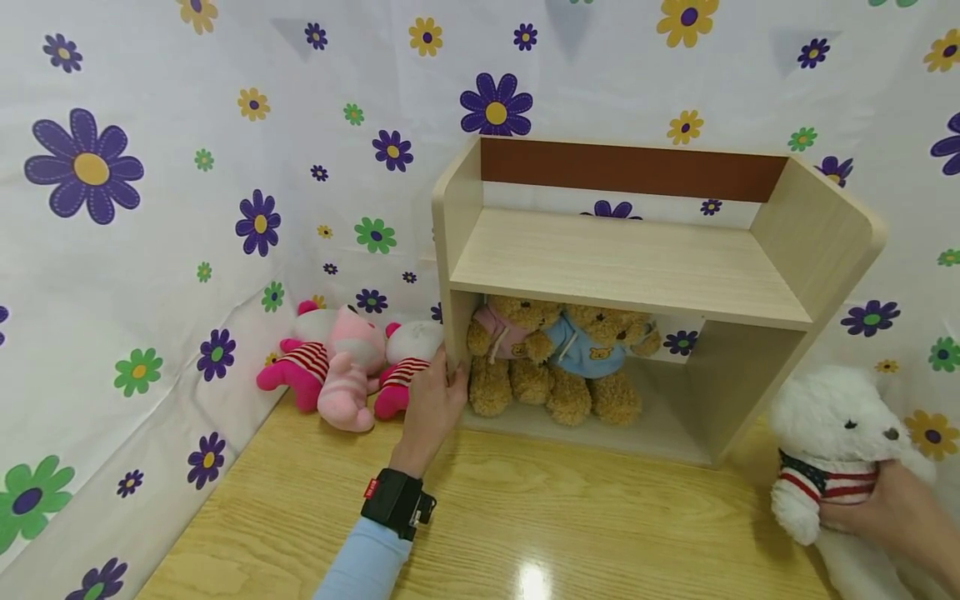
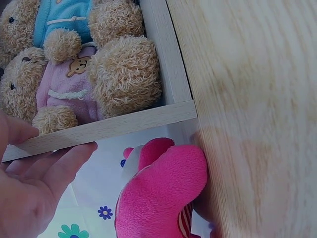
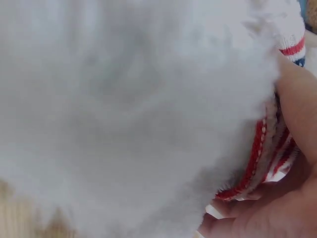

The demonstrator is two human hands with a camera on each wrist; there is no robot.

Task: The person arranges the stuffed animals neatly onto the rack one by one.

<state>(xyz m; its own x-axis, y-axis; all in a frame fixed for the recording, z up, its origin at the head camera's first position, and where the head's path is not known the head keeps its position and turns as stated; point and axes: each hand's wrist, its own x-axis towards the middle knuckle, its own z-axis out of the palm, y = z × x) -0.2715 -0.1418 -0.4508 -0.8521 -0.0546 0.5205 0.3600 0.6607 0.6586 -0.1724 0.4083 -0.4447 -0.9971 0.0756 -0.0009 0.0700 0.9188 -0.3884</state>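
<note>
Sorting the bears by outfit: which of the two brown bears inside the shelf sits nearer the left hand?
The brown bear in pink, beside the left hand; the blue-dressed one sits farther right.

Head: high, looking forward and down over the shelf point(image 1: 637, 275).
Left wrist: tight on the shelf's left corner, shared.
Right wrist: pressed against white bear point(image 3: 124, 109).

fluffy white plush bear point(image 1: 832, 442), matt pale wood shelf point(image 1: 630, 258), glossy wooden table point(image 1: 525, 533).
</note>
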